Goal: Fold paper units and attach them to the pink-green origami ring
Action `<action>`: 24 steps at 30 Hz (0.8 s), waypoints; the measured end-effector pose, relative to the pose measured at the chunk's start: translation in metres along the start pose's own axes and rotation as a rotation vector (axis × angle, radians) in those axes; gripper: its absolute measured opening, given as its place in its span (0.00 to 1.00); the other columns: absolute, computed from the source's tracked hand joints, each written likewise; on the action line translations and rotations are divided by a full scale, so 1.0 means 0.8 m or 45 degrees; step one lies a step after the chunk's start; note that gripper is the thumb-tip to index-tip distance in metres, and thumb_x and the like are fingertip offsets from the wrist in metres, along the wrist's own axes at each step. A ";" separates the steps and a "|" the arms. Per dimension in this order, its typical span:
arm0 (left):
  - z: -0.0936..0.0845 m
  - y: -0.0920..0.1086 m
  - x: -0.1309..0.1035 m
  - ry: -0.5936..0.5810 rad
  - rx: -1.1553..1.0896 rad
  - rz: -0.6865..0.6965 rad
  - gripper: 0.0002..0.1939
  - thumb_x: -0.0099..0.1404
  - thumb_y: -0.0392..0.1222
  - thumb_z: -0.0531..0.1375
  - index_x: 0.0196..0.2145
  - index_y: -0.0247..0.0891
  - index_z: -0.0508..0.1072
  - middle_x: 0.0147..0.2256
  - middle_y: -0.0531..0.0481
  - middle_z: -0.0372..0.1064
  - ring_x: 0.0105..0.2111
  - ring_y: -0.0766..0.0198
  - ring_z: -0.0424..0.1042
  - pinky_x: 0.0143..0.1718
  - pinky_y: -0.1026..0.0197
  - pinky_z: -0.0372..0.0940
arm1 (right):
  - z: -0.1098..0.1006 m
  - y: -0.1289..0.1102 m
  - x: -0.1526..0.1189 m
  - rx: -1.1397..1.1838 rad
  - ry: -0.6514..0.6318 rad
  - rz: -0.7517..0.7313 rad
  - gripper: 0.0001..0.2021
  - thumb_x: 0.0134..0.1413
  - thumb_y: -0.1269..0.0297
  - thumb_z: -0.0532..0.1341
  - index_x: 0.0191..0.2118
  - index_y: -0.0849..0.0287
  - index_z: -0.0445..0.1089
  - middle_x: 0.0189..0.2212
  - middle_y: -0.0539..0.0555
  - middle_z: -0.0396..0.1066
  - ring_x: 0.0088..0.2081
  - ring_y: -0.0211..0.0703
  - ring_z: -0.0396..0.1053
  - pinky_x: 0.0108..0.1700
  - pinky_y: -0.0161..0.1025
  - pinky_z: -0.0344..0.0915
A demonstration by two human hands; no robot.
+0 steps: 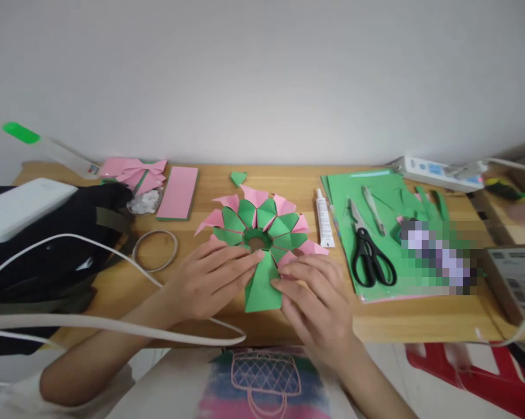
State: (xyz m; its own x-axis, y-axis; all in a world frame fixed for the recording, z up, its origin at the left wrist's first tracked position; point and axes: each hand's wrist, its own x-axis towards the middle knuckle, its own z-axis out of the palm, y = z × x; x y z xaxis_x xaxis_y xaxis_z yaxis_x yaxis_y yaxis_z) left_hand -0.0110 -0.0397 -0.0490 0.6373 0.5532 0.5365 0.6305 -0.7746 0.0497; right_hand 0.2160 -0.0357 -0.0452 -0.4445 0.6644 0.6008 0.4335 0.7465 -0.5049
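Note:
A round folded-paper flower (268,212) with green inner petals and pink outer points stands on the wooden table, hollow at its middle. My left hand (214,276) lies along its left front, fingers closed on the paper near the centre. A plain green paper flap (262,286) sticks out from the flower toward me. My right hand (317,291) pinches the right edge of this flap between thumb and fingers. The lower petals are partly hidden behind both hands.
A glue tube (324,218) lies right of the flower. Black-handled scissors (369,256) and a craft knife (373,210) rest on green paper sheets (345,186). Left are pink paper (178,193), a tape ring (155,250) and a black bag (83,233). A white cable (114,327) crosses in front.

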 end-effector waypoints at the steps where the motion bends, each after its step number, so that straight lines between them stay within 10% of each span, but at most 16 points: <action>1: 0.003 0.003 -0.006 0.002 0.023 0.013 0.13 0.70 0.30 0.51 0.47 0.31 0.72 0.45 0.45 0.78 0.45 0.60 0.73 0.48 0.54 0.63 | 0.003 -0.002 -0.005 -0.023 0.031 -0.007 0.07 0.56 0.78 0.61 0.38 0.60 0.72 0.36 0.56 0.76 0.44 0.47 0.70 0.47 0.48 0.66; 12: 0.003 0.017 -0.011 -0.012 0.048 0.010 0.07 0.68 0.29 0.56 0.41 0.33 0.72 0.43 0.46 0.79 0.43 0.59 0.75 0.44 0.55 0.66 | 0.031 0.000 -0.030 -0.116 0.098 -0.014 0.08 0.57 0.76 0.60 0.40 0.58 0.72 0.38 0.55 0.78 0.46 0.47 0.71 0.50 0.48 0.64; 24: 0.018 -0.015 0.010 -0.245 -0.368 -0.304 0.11 0.70 0.42 0.56 0.37 0.37 0.77 0.38 0.46 0.79 0.39 0.57 0.75 0.42 0.53 0.68 | 0.015 0.028 0.023 0.097 -0.368 0.287 0.08 0.60 0.70 0.58 0.32 0.57 0.73 0.37 0.56 0.77 0.44 0.49 0.71 0.48 0.48 0.64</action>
State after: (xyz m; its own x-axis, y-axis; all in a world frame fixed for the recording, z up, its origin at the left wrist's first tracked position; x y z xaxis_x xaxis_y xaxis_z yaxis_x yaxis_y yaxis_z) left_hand -0.0071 -0.0215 -0.0574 0.5768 0.7535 0.3155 0.6376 -0.6567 0.4026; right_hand 0.2078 -0.0062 -0.0529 -0.5523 0.7871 0.2746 0.4909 0.5733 -0.6561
